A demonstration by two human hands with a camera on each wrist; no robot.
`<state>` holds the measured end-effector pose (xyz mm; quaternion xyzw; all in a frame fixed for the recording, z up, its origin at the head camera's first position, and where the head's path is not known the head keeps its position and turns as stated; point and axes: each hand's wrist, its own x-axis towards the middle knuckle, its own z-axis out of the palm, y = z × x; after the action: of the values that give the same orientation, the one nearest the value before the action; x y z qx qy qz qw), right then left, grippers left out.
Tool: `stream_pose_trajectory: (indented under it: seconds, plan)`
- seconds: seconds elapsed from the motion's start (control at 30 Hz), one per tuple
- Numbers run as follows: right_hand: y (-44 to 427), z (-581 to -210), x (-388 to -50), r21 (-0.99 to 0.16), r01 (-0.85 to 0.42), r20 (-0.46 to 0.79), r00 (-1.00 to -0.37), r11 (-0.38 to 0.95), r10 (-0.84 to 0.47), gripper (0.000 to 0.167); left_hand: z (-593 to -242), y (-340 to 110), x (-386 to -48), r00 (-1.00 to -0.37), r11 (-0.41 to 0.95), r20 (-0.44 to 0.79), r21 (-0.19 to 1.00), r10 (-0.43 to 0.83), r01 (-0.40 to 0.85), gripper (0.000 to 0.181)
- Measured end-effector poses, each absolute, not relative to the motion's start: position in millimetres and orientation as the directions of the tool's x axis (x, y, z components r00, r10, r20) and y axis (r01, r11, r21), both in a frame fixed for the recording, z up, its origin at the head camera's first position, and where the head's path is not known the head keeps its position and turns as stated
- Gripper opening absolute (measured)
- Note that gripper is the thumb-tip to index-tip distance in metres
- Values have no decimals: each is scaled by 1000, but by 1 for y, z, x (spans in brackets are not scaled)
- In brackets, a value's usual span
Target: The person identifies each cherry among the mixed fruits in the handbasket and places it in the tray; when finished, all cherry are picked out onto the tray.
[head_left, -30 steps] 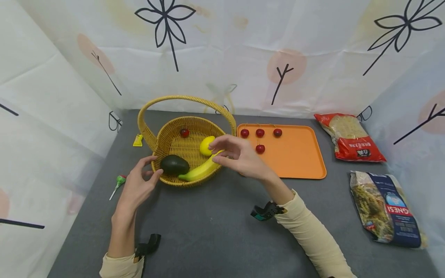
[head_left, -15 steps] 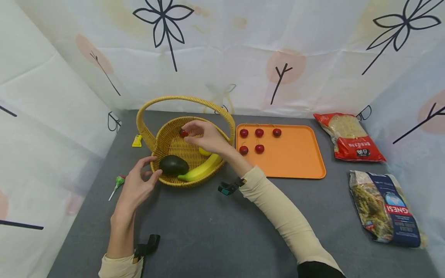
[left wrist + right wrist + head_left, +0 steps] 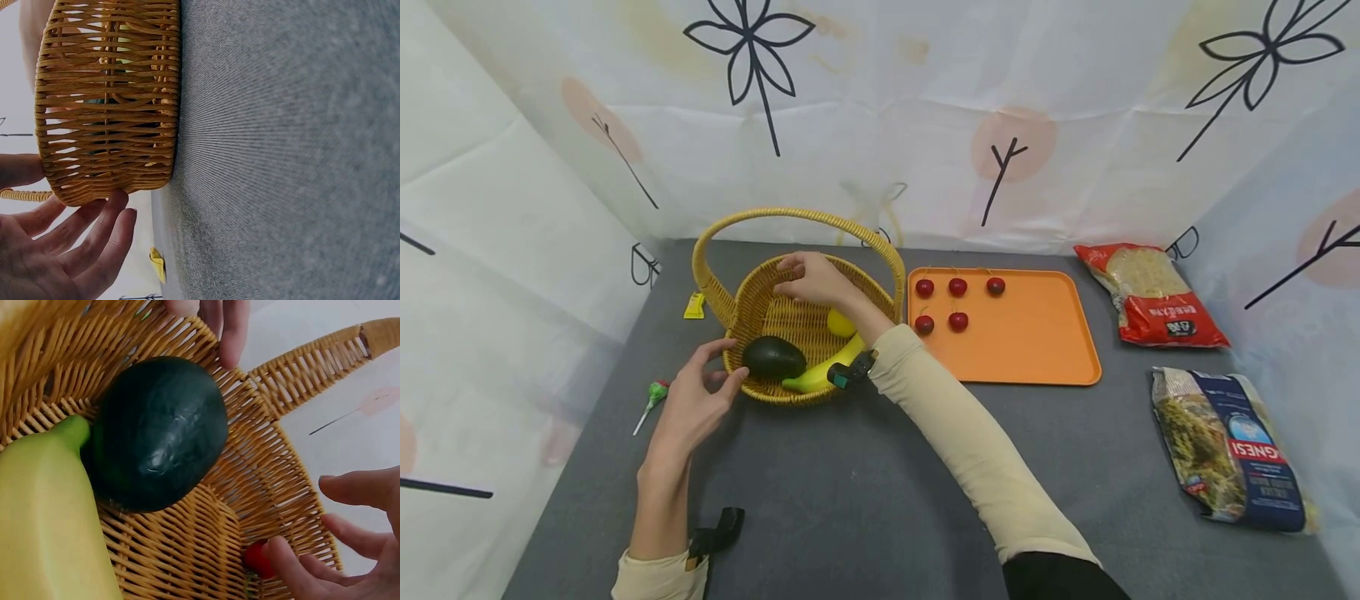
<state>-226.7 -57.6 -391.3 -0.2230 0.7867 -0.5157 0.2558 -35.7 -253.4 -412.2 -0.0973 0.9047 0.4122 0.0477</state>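
A yellow wicker basket (image 3: pixel 797 399) holds a dark green avocado (image 3: pixel 773 358), a banana (image 3: pixel 811 379), a yellow lemon (image 3: pixel 841 322) and a red cherry (image 3: pixel 257 560). My left hand (image 3: pixel 694 408) grips the basket's left side, with the thumb at the rim and the fingers against the outer wall. Over the far part of the basket is my right hand (image 3: pixel 820 282), its fingers spread apart. In the right wrist view one fingertip is right beside the cherry; contact cannot be told. The head view hides that cherry behind the right hand.
An orange tray (image 3: pixel 1030 333) to the right carries several cherries (image 3: pixel 957 321). Farther right lie a red food bag (image 3: pixel 1172 308) and a blue pasta bag (image 3: pixel 1240 454). Left of the basket are a small yellow packet (image 3: pixel 694 306) and a lollipop (image 3: pixel 657 393). Patterned cloth hangs behind.
My right hand has moved left from the basket's right rim to its far inner side, by the cherry. A cherry on the tray's lower left came into view. My left hand stays put.
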Motion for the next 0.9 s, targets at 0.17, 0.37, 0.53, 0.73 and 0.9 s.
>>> stream_pose_trajectory:
  seconds: [0.17,0.37,0.53,0.73,0.9]
  plan:
    - [-66,-397,-228,-884,-100,-232,-755,457,-614,55,-413,-254,-35,-977,640,-164,739,-133,-211,62]
    - [-71,-404,-228,-836,-133,-267,-749,533,-606,59,-413,-254,-35,-978,642,-161,738,-132,-208,62]
    - [-70,-406,-229,-856,-119,-269,-729,504,-629,59,-414,-254,-35,-979,637,-155,743,-134,-205,61]
    - [-68,-405,-228,-879,-73,-262,-753,471,-604,54,-414,-253,-36,-979,640,-157,741,-131,-204,62]
    - [-69,-403,-226,-907,-88,-184,-796,411,-577,45,-413,-253,-36,-978,639,-159,741,-133,-207,62]
